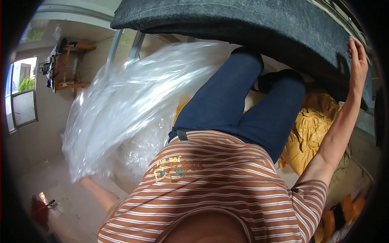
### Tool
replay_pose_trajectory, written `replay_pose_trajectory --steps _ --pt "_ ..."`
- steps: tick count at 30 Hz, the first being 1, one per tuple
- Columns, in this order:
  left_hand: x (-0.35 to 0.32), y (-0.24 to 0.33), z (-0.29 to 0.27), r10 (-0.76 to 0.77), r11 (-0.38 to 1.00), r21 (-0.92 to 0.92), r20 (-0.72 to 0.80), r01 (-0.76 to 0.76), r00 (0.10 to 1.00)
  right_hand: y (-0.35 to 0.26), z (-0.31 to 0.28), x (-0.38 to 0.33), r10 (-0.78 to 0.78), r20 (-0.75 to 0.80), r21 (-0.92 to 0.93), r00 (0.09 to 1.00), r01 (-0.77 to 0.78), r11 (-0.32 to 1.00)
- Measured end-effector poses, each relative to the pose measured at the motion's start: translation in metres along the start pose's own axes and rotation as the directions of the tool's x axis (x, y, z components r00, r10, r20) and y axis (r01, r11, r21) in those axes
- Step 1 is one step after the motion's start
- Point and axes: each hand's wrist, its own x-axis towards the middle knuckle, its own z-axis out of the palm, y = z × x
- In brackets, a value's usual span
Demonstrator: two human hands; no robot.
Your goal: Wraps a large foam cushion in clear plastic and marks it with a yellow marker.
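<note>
Pale walls (52, 117) surround 1 table (227, 18) draped in coarse dark-grey fabric. At the left hand (84, 180), 1 broad billow of glossy, creased clear plastic (133, 101) spreads up and away, hiding the fingers; their grip cannot be told. The right hand (357, 54), loosely half-open, holds nothing visible near the table's edge. Below its forearm lies 1 wrinkled yellow heap (310, 133); far beyond the left hand, 1 window (23, 95).
</note>
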Motion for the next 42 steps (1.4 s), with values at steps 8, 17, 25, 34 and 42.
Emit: replay_pose_trajectory --steps 8,17,25,34,42 --pt "-0.07 -0.161 0.0 -0.325 0.926 0.149 -0.154 0.347 0.933 0.035 -0.015 -0.003 0.209 -0.017 0.187 0.978 -0.202 0.961" --pt "0.169 -0.15 -0.023 -0.437 0.875 -0.001 -0.437 0.485 0.787 0.009 0.005 -0.009 0.143 0.074 -0.001 0.987 -0.143 0.99" --pt "0.225 0.066 -0.185 0.177 0.878 -0.203 -0.703 -0.433 0.689 -0.009 0.05 0.065 -0.033 0.152 -0.323 0.988 0.081 0.943" --pt "0.193 0.137 -0.223 -0.069 0.671 -0.36 -0.901 -0.648 0.429 0.011 0.131 0.161 0.222 0.01 -0.781 0.975 -0.13 0.61" --pt "0.25 0.212 -0.295 -0.019 0.532 -0.199 -0.975 -0.823 0.223 0.02 0.127 0.169 0.316 0.054 -0.748 0.947 -0.171 0.641"
